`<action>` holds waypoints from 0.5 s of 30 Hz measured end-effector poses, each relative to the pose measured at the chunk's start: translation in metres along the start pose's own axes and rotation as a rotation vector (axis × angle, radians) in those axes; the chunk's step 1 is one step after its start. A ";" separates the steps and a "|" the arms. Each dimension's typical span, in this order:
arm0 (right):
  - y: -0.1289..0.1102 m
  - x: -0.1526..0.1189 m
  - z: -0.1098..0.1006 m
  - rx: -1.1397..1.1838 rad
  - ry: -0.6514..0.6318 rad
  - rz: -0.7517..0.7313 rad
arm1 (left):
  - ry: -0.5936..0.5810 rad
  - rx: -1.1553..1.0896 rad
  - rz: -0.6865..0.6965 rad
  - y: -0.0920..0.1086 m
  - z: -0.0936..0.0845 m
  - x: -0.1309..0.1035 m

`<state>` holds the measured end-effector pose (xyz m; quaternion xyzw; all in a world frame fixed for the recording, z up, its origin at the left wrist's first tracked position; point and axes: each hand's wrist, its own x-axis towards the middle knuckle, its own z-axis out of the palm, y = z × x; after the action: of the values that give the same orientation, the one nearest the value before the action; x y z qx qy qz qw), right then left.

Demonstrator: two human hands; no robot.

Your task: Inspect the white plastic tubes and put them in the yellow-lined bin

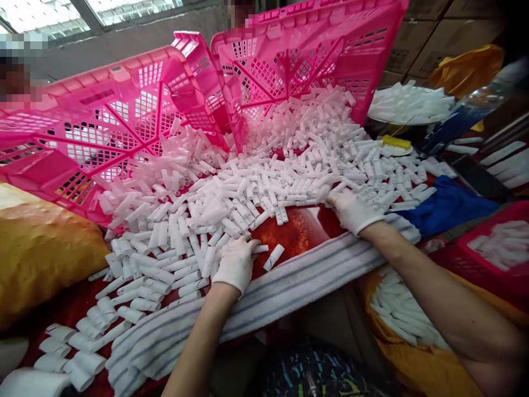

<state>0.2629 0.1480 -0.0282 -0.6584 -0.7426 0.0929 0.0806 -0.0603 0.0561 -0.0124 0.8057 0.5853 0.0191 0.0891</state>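
Observation:
White, hollow tubes (256,190) with dark marks lie heaped over the red table cover (295,230). My left hand (235,262), in a white glove, is at the near edge of the heap. Its fingers are curled, and a short tube (261,248) sticks out by the thumb. One loose tube (274,257) lies just right of it. My right hand (353,209), also gloved, reaches into the tubes at the right with its fingers stretched out and partly apart. A striped towel (306,275) runs along the table's front edge, under my wrists.
Two pink crates (119,116) lean tipped behind the heap, tubes spilling from them. At right are a bottle (467,116), a blue cloth (448,207), a heaped plate (409,105) and a yellow sack (384,336) of tubes. A yellow bag (45,253) bulges at left.

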 end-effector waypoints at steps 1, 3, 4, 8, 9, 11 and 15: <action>-0.006 -0.004 0.007 0.028 0.013 -0.032 | -0.002 -0.012 -0.015 0.000 0.001 0.001; -0.020 -0.014 0.019 0.200 0.078 -0.121 | 0.015 -0.072 -0.031 0.001 0.001 0.001; -0.029 -0.019 0.023 0.348 0.126 -0.152 | 0.043 -0.133 -0.037 0.002 0.001 0.001; -0.077 -0.039 0.016 1.150 0.197 -0.008 | 0.282 -0.639 -0.117 0.018 0.003 -0.002; -0.089 -0.043 0.009 1.331 0.175 0.064 | 0.318 -0.794 -0.142 0.026 0.003 -0.003; -0.109 -0.050 -0.005 1.582 0.129 0.169 | 0.318 -1.024 -0.176 0.043 0.002 -0.005; -0.128 -0.054 -0.022 1.668 0.188 0.193 | 0.260 -1.117 -0.223 0.072 -0.004 -0.009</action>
<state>0.1513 0.0800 0.0245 -0.4485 -0.3614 0.5621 0.5935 0.0044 0.0264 0.0041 0.5612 0.5737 0.4142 0.4293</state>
